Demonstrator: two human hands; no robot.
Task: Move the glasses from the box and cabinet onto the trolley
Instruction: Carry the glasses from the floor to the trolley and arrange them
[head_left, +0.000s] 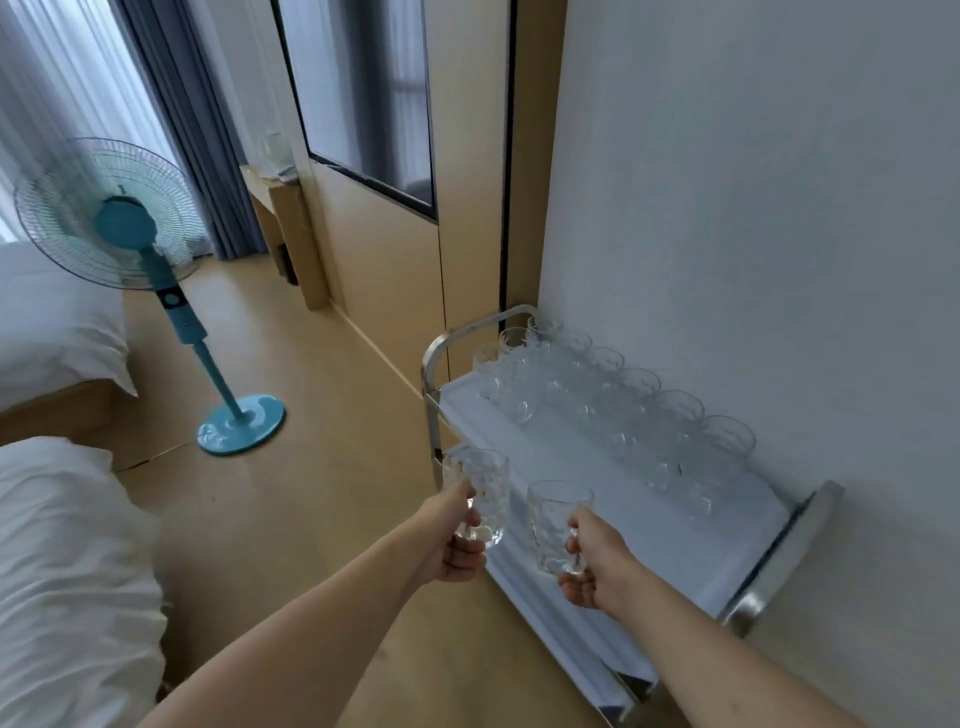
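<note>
A: Glasses (613, 415) are standing in rows on the trolley (810, 525) top shelf, by the wall. Two more are coming in from the head view?

B: Yes. The left hand (457, 540) is curling round the handle of one mug (483, 493), and the right hand (592, 566) is gripping the handle of a second mug (556, 525). Both are hanging upright over the near edge of the trolley, not touching the shelf.

A: So which step is this?

B: I'd say the carrying is ending and the setting down is starting. Next, each mug is needing a bare patch of the white shelf in front of the rows, lowered gently so glass isn't knocking glass.

A: Anything hard to see?

B: The box and cabinet aren't showing. The clear glasses are blurring together, so counting them isn't possible, and the lower shelf is partly cut off.
</note>
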